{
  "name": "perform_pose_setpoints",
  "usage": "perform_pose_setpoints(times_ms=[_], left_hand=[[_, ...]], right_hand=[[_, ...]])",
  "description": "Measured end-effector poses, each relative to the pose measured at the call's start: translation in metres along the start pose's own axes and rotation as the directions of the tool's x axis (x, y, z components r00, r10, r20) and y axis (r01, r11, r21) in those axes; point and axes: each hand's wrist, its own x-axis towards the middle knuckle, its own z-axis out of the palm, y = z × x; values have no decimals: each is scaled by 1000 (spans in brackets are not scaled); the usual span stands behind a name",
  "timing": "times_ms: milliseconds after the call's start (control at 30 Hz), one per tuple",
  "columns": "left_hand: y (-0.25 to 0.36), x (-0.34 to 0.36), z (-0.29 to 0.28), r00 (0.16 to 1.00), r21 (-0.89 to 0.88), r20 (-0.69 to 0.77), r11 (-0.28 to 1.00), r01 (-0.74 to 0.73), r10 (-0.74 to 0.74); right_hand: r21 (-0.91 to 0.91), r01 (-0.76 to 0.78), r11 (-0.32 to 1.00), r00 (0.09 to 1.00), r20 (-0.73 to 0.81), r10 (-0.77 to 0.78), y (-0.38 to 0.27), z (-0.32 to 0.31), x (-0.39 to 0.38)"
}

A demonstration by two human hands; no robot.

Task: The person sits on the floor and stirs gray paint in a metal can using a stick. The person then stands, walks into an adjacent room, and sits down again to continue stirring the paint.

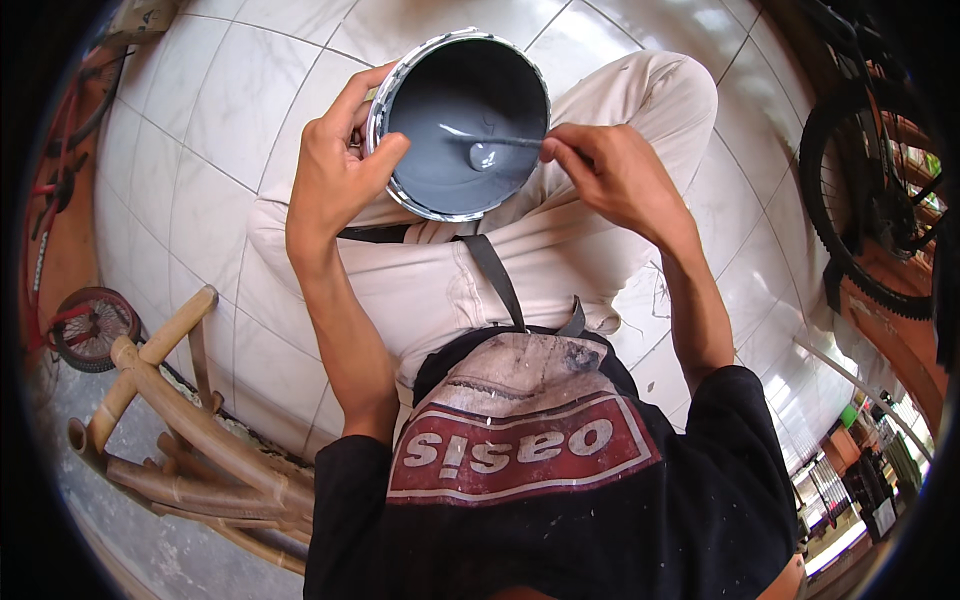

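White tiles (215, 110) beyond 1 bucket (455, 75) — bamboo frame (205, 425) left

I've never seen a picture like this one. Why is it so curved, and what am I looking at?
There is no machine here, just a person's two bare hands. A wide fisheye camera worn on the head looks down at them, so straight edges bend near the border. The left hand holds a bucket by its side, thumb at the rim. The right hand grips a thin stick that reaches into the grey, paint-like liquid inside. The person sits on a pale tiled floor, with bamboo poles at lower left and a bicycle wheel at right.
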Motion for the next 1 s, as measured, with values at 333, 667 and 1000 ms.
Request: perform_pose_setpoints(times_ms=[333, 667, 1000], left_hand=[[-1, 1, 0, 1000, -32, 5, 999, 3, -2], [-2, 1, 2, 1000, -52, 8, 999, -17, 17], [6, 1, 0, 1000, -20, 19, 1000, 24, -24]], right_hand=[[-215, -30, 976, 996, -87, 11, -7, 0, 2], [-71, 142, 987, 986, 102, -134, -6, 5, 8], [-79, -23, 997, 998, -54, 19, -4, -8, 15]])
